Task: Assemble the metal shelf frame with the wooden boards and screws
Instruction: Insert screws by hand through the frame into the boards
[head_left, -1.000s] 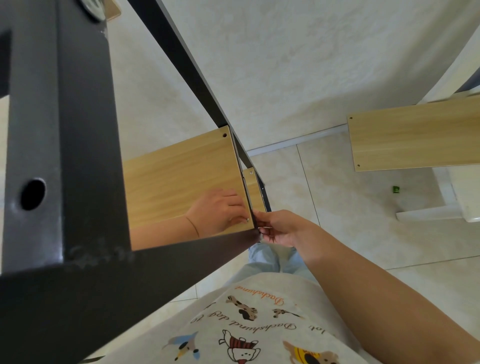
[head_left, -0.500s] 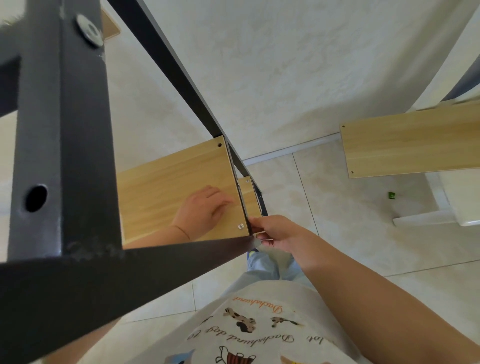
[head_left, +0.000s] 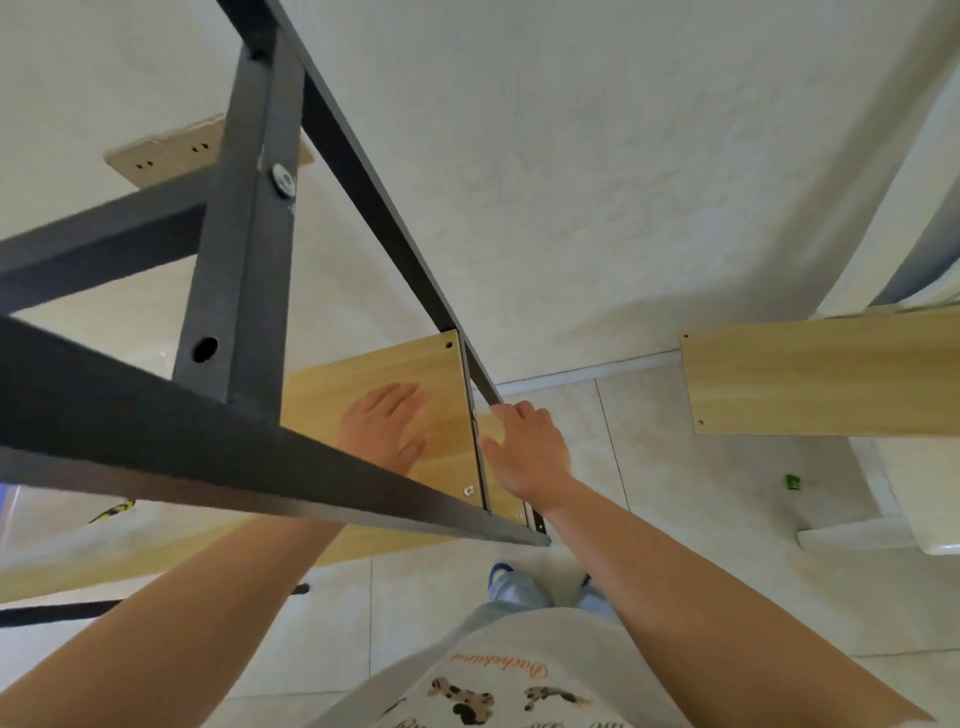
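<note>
I look down through the black metal shelf frame (head_left: 234, 270); its top bars cross the left half of the view. A wooden board (head_left: 441, 384) sits lower in the frame. A silver screw (head_left: 468, 490) shows in the board's near right corner, and its far right corner has an empty hole (head_left: 449, 344). My left hand (head_left: 387, 431) lies flat on the board with straight fingers. My right hand (head_left: 524, 447) is just right of the board's edge, fingers spread, touching the frame's side rail (head_left: 485, 387). A second board shelf (head_left: 506, 501) shows below it.
Another wooden board (head_left: 821, 379) with corner holes lies at the right over white furniture (head_left: 883, 519). A small green object (head_left: 792, 481) sits on the tiled floor. A wall socket (head_left: 171, 150) is behind the frame. My feet (head_left: 501, 571) stand just in front of the frame.
My head has tilted up and back. My left hand has flattened and slid away from the screw corner. My right hand has let go near that corner and moved up along the rail, fingers spread.
</note>
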